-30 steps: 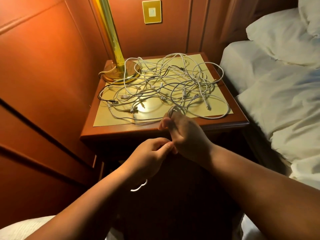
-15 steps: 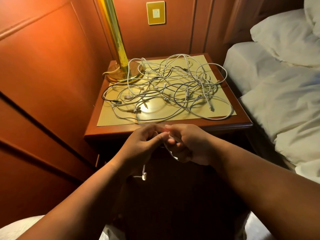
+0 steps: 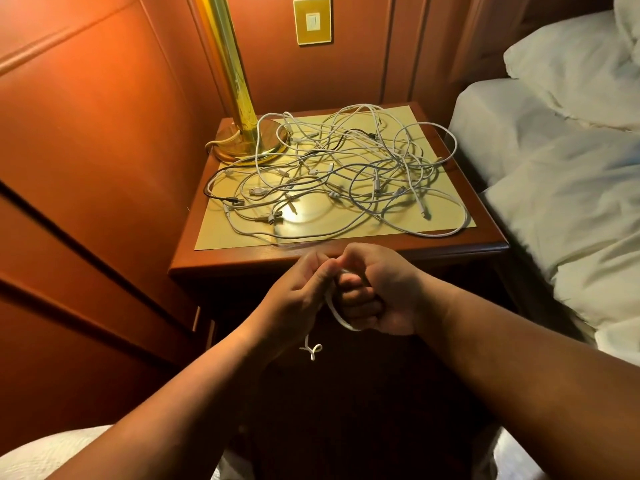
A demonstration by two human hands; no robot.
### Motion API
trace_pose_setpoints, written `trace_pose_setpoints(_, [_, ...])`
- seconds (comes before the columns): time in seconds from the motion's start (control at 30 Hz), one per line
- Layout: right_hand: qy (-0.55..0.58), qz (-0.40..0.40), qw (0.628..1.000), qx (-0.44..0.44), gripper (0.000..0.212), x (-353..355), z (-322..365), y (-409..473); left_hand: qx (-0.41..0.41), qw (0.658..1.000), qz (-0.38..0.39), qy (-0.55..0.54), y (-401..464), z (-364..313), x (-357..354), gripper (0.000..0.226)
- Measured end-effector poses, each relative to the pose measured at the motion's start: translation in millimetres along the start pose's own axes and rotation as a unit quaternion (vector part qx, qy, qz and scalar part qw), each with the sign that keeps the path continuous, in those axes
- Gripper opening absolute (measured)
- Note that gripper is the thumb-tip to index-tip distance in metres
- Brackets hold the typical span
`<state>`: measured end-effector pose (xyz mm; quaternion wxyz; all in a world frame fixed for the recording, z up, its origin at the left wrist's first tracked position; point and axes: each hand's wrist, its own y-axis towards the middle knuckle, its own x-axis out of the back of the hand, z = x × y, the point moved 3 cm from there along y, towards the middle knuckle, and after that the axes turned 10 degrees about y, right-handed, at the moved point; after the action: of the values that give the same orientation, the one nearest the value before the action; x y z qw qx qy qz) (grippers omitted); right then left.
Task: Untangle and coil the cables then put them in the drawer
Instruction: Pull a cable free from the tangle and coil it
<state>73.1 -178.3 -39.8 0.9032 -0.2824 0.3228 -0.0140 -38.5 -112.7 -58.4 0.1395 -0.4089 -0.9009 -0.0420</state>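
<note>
Winding now: looping one white cable (image 3: pixel 335 311) at the desk's (image 3: pixel 346 259) front edge, just below the top.
Right hand (image 3: pixel 384 292): curling tight round the gathered loops, fist closed on them.
Left hand (image 3: pixel 299 296): pinching the same cable beside the right, feeding it; loose end (image 3: pixel 311 351) dangling below.
Doing it well: probably keeping loops even, feeding slack gently, tucking that tail last.
Remaining cables (image 3: pixel 339 174): lying tangled across the desk mat, well apart from both hands.
Edges: lamp base (image 3: pixel 242 147) crowding the back-left corner, touching some strands.
Open room: bed (image 3: pixel 561 174) closing in on the right, panelled wall on the left; drawer not clearly showing.
</note>
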Motion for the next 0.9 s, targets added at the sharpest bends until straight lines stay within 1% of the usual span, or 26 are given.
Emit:
trace_pose_setpoints(0.1, [-0.065, -0.058, 0.996, 0.028, 0.043, 1.0, 0.6, 2.2, 0.010, 0.999, -0.028, -0.013, -1.6, -0.7, -1.3, 0.063])
trace_pose_setpoints(0.17, [-0.096, -0.082, 0.991, 0.052, 0.044, 0.2, 0.9, 4.7, 0.019, 0.998, -0.039, -0.034, -1.5, 0.0, -0.7, 0.068])
trace_pose_setpoints(0.23, [-0.124, -0.105, 0.983, 0.088, 0.041, -0.2, 2.4, 5.9, 0.022, 0.997, -0.049, -0.048, -2.0, -0.2, 1.0, 0.067])
trace_pose_setpoints(0.27, [-0.133, -0.113, 0.979, 0.108, 0.039, -1.1, 3.8, 5.4, 0.018, 0.997, -0.055, -0.049, -2.2, -1.7, 1.8, 0.063])
trace_pose_setpoints(0.3, [-0.130, -0.112, 0.978, 0.123, 0.037, -2.2, 4.6, 5.1, 0.012, 0.997, -0.065, -0.046, -2.5, -4.1, 2.4, 0.056])
trace_pose_setpoints(0.37, [-0.078, -0.084, 0.984, 0.136, 0.037, -5.1, 4.2, 6.1, 0.002, 0.995, -0.091, -0.052, -1.0, -4.4, 4.1, 0.041])
trace_pose_setpoints(0.47, [0.009, -0.026, 0.990, 0.135, 0.032, -8.7, 1.9, 10.5, 0.000, 0.987, -0.102, -0.128, -0.3, -7.9, 7.4, 0.028])
trace_pose_setpoints(0.57, [0.012, -0.014, 0.991, 0.135, 0.032, -9.9, 2.6, 9.9, 0.007, 0.983, -0.085, -0.164, -1.0, -12.8, 8.3, 0.026])
trace_pose_setpoints(0.67, [0.014, -0.041, 0.989, 0.140, 0.035, -8.9, 5.0, 5.4, 0.046, 0.976, -0.074, -0.200, 0.4, -8.9, 8.6, 0.025])
trace_pose_setpoints(0.77, [0.043, -0.061, 0.987, 0.144, 0.037, -2.8, 7.2, 5.3, 0.042, 0.976, -0.122, -0.174, 1.8, -6.8, 14.9, 0.023])
trace_pose_setpoints(0.9, [0.056, -0.042, 0.988, 0.141, 0.037, -1.8, 7.5, 3.3, -0.007, 0.977, -0.186, -0.101, -4.2, -12.3, 17.4, 0.024])
